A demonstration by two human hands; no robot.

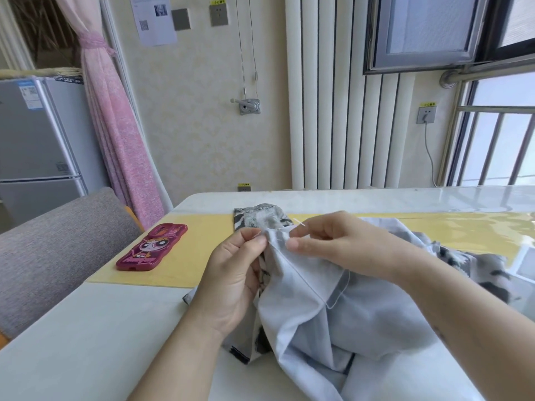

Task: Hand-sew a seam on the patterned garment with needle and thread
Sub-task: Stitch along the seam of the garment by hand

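Observation:
The patterned garment (333, 308) lies bunched on the table, pale grey inside facing up, with a black-and-grey print showing at its edges. My left hand (234, 282) pinches a raised fold of the fabric between thumb and fingers. My right hand (335, 241) sits just to the right of that fold and pinches a thin needle (299, 222), whose tip pokes up and to the left above the fingers. The thread is too fine to make out.
A dark pink phone case with a cartoon figure (152, 246) lies on the yellow runner (202, 256) to the left. A grey upholstered chair (58, 250) stands at the table's left edge. The white table (86, 342) extends toward the window.

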